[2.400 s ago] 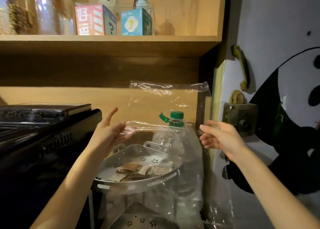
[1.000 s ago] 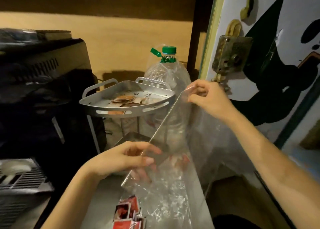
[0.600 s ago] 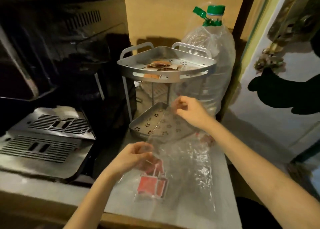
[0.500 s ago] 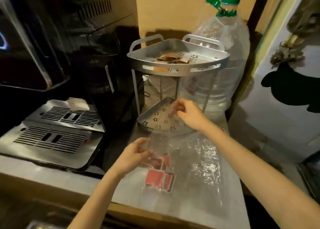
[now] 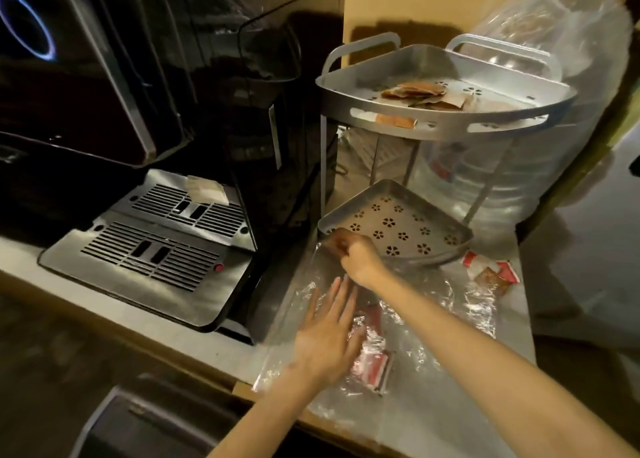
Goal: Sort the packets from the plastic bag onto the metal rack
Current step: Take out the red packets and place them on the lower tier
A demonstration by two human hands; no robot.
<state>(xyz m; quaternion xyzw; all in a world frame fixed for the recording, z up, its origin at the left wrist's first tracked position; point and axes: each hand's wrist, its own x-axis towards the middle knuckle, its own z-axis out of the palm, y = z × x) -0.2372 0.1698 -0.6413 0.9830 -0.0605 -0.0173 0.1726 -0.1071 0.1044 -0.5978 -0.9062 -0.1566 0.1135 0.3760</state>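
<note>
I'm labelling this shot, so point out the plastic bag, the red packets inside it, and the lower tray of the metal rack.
plastic bag (image 5: 433, 305): head view, crinkled bare film right of the forearm.
red packets (image 5: 375, 367): head view, packet face seen through the bag.
lower tray of the metal rack (image 5: 398, 220): head view, perforated floor.

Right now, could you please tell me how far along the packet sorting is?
Done: some brown packets lie on the rack's upper tray. In hand: the right hand pinches the plastic bag at its far end, and the left hand lies flat on it. Left: red packets remain inside the bag, a few loose packets lie beside it, and the lower tray holds none.
</note>
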